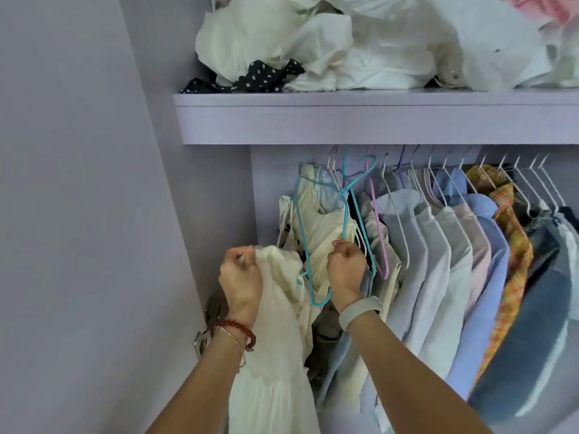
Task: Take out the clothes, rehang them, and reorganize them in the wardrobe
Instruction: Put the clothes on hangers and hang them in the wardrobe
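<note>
- Left hand (240, 274): fingers curled tight round the gathered top edge of a cream dress (272, 349); red bead bracelet (239, 329) and a thin chain at the wrist; the dress hangs down from the fist, in front of the lower left of the wardrobe opening.
- Right hand (345, 269): fist closed on the lower part of a turquoise hanger (316, 242); exactly which bar the fingers clasp cannot be told; pale grey wristband (360, 311) on the wrist.
- Turquoise hanger: hook up among the other hooks near the rail, frame hanging steeply downward; its lower corner sits between the two hands, just beside the cream dress; a second turquoise hanger seems to overlap it.
- Cream garment (319, 227): hanging directly behind the turquoise hanger, at the left end of the row.
- Pink hanger (379, 233): bare, just right of the right hand.
- Hung row: pale blue, white and pink shirts (438, 261) on white hangers; then an orange plaid shirt (510, 261); then denim (542, 308) at far right.
- Lilac shelf (344, 120): above the rail; carries a heap of white clothes (360, 48); a black polka-dot piece (250, 79) lies at its left front edge.
</note>
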### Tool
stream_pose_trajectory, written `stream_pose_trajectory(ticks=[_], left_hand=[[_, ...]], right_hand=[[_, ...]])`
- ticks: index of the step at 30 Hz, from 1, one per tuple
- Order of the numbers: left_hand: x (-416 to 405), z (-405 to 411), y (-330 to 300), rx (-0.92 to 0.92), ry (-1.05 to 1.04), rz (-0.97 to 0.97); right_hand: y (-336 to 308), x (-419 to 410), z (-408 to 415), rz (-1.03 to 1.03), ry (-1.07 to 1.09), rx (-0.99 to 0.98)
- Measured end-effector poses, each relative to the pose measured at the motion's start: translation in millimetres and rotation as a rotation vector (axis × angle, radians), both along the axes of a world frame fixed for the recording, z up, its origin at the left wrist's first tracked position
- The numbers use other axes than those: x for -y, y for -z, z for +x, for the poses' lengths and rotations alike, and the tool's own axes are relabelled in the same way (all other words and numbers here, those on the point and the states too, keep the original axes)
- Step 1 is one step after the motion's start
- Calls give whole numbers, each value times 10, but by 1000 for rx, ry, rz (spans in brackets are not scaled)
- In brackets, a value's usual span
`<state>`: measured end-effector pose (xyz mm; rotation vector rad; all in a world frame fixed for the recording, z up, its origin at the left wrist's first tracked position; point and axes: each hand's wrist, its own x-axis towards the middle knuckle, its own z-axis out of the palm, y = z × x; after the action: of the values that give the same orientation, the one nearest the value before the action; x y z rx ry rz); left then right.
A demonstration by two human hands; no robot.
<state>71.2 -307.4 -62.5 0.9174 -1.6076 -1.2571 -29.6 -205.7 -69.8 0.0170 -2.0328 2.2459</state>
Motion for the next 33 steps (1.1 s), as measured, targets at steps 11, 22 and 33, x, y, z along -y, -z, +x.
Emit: stream_pose_trajectory(ticks=[11, 22, 33], left_hand=[[270, -307, -7, -60, -22, 124], [455, -754, -295, -239, -97, 126], [789, -1357, -586, -174, -43, -109]], right_hand=[[62, -1, 25, 370, -180, -436], [-345, 677, -205, 360, -125, -404], [-302, 700, -432, 459, -85, -377]])
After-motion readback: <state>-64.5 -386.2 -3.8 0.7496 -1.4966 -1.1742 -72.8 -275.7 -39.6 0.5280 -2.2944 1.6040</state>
